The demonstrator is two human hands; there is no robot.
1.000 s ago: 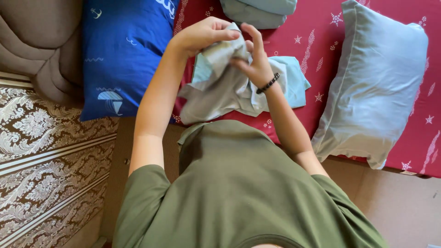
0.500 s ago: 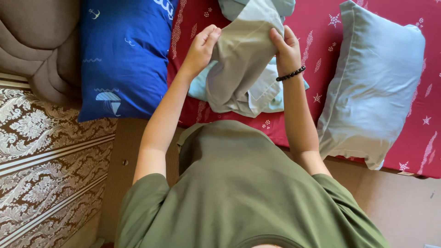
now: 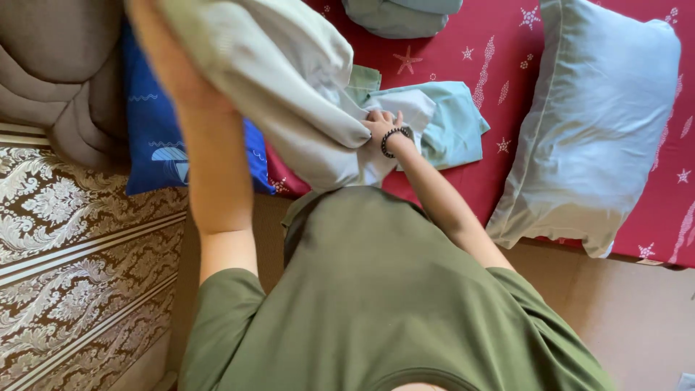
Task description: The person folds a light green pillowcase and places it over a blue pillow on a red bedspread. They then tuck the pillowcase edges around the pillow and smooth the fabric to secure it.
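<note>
A pale grey-green cloth (image 3: pixel 289 80), like a pillowcase, hangs lifted close to the camera. My left arm is raised high at the upper left; the hand itself is out of frame or hidden behind the cloth's top edge. My right hand (image 3: pixel 380 124), with a dark bead bracelet on the wrist, grips the cloth's lower end just above a folded light-blue cloth (image 3: pixel 449 123) lying on the red star-patterned bed sheet (image 3: pixel 507 58).
A light-blue pillow (image 3: pixel 594 123) lies on the right of the bed. A blue patterned pillow (image 3: pixel 156 156) sits at the left beside a grey padded headboard (image 3: pixel 58 80). Another folded grey-blue cloth (image 3: pixel 398 14) lies at the top. A brown ornate wall panel (image 3: pixel 79 275) stands at the left.
My left arm has swung up toward the camera, lifting the cloth's top out of frame. My right hand has dropped down to the cloth's lower end near the folded blue cloth.
</note>
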